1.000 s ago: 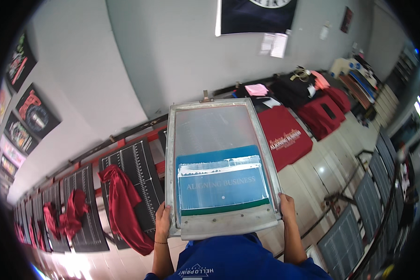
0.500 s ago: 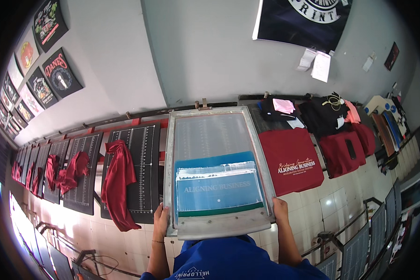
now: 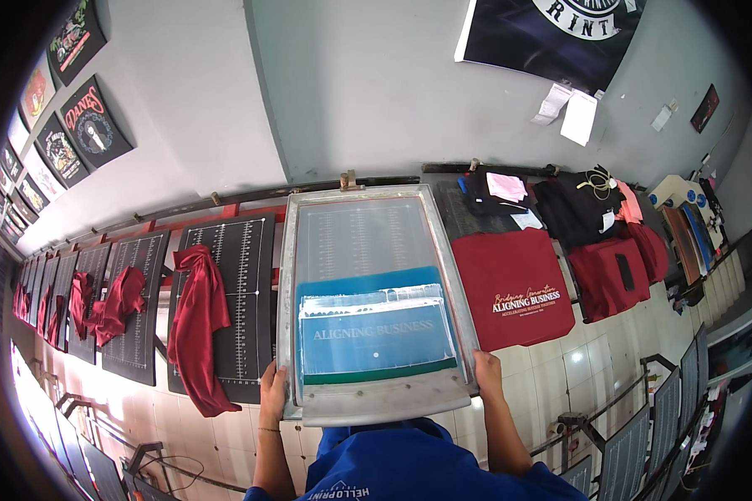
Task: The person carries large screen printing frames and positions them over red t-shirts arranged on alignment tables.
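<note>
Now | hands (image 3: 272, 391) (image 3: 488, 373) curled tightly round screen frame (image 3: 288, 284) | pale lettering (image 3: 373, 331) on blue stencil (image 3: 368, 344) | lettered maroon cloth (image 3: 510, 271)

A dark banner (image 3: 543, 48) hangs on the wall (image 3: 359, 100).

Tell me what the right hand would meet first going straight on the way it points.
The right side of the metal frame, which the right hand grips. It points forward and slightly left, along that edge. The red cloth lies beside that line, apparently lower, but depth is unclear.
</note>
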Tool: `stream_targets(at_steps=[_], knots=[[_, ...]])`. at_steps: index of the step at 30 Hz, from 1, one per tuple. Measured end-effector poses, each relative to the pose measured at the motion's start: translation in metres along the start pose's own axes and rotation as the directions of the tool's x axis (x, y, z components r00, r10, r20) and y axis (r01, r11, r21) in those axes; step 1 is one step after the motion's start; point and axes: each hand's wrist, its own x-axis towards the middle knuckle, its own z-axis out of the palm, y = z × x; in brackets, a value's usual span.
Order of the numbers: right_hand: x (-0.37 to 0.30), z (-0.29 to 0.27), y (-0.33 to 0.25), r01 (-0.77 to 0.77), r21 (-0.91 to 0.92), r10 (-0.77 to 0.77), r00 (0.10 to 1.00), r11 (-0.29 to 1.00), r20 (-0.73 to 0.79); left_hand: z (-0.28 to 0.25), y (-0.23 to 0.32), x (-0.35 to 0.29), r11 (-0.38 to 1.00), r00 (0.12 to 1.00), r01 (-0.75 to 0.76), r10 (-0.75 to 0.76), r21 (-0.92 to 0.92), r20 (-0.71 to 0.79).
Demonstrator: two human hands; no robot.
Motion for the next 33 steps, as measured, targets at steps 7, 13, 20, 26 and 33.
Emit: stream_targets(at_steps=[7,13,20,26,33], knots=[[0.003,0.003,-0.004,-0.061,-0.052,0.06,0.998,0.997,-0.015,0.001,-0.016,0.012,1.0,1.0,-0.009,0.008,-0.028,-0.017],[0.015,0.012,0.013,-0.192,0.079,0.191,0.981,0.978,0.016,0.001,-0.051,0.033,0.998,0.999,-0.021,0.023,-0.061,0.027],[0.022,0.016,0.02,-0.226,0.09,0.223,0.974,0.97,0.039,0.006,-0.064,0.048,0.997,0.999,0.032,-0.034,-0.066,-0.025],[0.021,0.023,0.019,-0.208,0.104,0.207,0.978,0.973,0.023,0.005,-0.07,0.054,0.988,0.994,0.105,-0.105,-0.11,0.007],[0.021,0.027,0.022,-0.176,0.121,0.177,0.984,0.977,0.008,0.004,-0.073,0.058,0.992,0.995,0.099,-0.099,-0.076,0.005]])
